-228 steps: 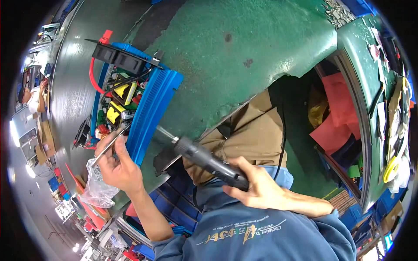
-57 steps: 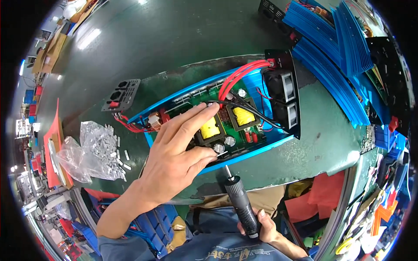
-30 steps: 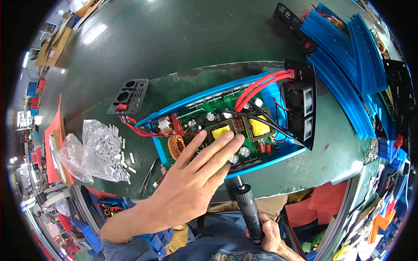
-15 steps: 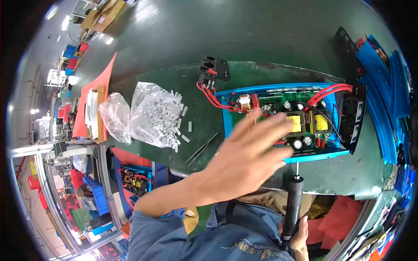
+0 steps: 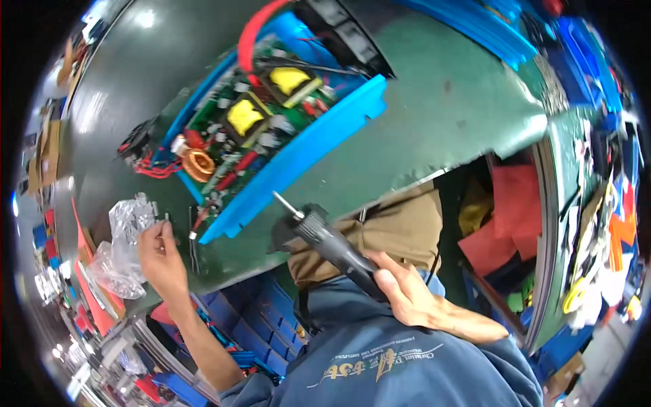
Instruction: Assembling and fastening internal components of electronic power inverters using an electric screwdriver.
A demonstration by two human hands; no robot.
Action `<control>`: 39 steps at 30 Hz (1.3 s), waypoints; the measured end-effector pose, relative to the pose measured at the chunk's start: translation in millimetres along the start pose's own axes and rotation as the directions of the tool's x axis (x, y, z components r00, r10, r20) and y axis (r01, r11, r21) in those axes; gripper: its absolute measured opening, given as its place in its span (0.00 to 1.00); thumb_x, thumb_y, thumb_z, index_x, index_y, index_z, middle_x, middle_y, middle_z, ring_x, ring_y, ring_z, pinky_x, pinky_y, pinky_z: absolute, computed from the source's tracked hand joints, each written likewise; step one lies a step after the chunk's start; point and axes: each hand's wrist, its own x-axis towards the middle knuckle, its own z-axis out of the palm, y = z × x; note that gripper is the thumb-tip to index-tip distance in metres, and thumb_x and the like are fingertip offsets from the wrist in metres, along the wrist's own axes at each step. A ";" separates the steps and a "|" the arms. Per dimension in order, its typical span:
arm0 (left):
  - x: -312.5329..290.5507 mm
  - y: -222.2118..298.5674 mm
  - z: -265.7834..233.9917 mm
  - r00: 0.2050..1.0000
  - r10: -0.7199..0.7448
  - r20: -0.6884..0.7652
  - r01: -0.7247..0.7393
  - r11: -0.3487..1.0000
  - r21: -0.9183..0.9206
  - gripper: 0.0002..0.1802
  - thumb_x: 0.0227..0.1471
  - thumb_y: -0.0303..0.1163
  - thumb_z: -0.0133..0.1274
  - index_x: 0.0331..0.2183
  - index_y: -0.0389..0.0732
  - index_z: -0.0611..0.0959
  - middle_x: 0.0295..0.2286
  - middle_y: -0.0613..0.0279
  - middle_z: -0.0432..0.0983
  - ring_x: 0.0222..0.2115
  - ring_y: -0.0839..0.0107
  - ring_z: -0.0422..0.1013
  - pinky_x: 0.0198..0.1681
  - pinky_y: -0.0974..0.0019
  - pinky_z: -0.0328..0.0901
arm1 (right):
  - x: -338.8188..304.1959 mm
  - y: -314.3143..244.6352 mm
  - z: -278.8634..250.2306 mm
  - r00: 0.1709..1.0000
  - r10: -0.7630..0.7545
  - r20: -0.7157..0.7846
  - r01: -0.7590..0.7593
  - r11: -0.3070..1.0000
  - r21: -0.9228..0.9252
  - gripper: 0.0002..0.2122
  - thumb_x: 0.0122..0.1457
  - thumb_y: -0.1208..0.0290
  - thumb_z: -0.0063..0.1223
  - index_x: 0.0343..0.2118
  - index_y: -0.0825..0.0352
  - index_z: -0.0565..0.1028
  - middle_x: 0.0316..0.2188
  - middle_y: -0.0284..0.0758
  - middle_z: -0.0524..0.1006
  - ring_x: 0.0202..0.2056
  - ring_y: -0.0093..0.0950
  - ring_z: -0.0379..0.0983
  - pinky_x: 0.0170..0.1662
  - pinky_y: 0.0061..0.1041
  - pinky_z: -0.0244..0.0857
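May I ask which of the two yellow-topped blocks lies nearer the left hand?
The lower-left block, nearer the copper coil; the upper-right block is nearer the black fan panel.

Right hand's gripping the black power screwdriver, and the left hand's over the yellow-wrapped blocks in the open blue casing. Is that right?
Not quite: the head view shows the left hand beside the clear plastic bag, away from the yellow-wrapped blocks in the open blue casing. The right hand is gripping the black power screwdriver, as you say.
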 end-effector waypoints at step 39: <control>52.7 149.6 -15.6 0.707 0.600 0.375 -0.573 0.796 -0.194 0.04 0.50 0.21 0.59 0.32 0.33 0.83 0.59 0.52 0.69 0.61 0.51 0.63 0.64 0.55 0.56 | 5.5 4.5 8.3 0.997 -0.073 0.004 0.073 0.997 0.022 0.27 0.72 0.50 0.29 0.62 0.68 0.64 0.29 0.45 0.75 0.29 0.43 0.73 0.36 0.37 0.66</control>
